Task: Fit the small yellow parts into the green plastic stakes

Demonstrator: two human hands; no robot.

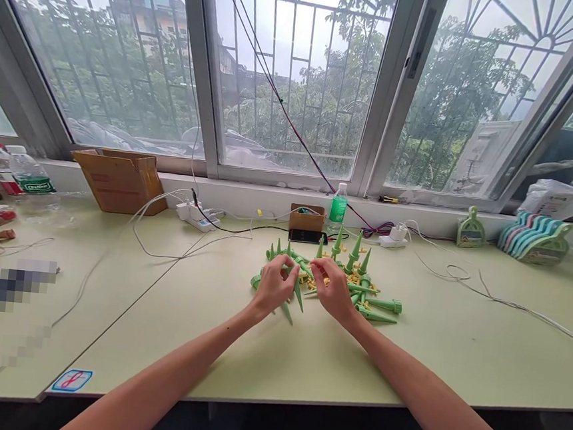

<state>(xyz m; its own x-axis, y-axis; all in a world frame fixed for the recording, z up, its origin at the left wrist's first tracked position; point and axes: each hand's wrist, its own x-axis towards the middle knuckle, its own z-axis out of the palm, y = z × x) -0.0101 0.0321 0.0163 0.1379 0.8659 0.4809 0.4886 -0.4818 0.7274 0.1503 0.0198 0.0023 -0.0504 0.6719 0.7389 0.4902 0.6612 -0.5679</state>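
Observation:
A heap of green plastic cone spikes [360,285] lies on the pale green table [304,357], mixed with small yellow pieces [354,278]. Some spikes stand upright, others lie flat. My left hand [274,286] is closed round a green spike [297,293] whose point sticks out below my fingers. My right hand [333,289] hovers just to its right with the fingers pinched together over the heap; what they pinch is too small to make out. The two hands almost touch.
Behind the heap stand a small cardboard box [307,215], a dark phone [307,236] and a green bottle [338,209]. White power strips and cables [196,215] trail across the table. A larger cardboard box [121,180] and bottles [29,179] sit left; stacked coloured scoops [535,237] sit right.

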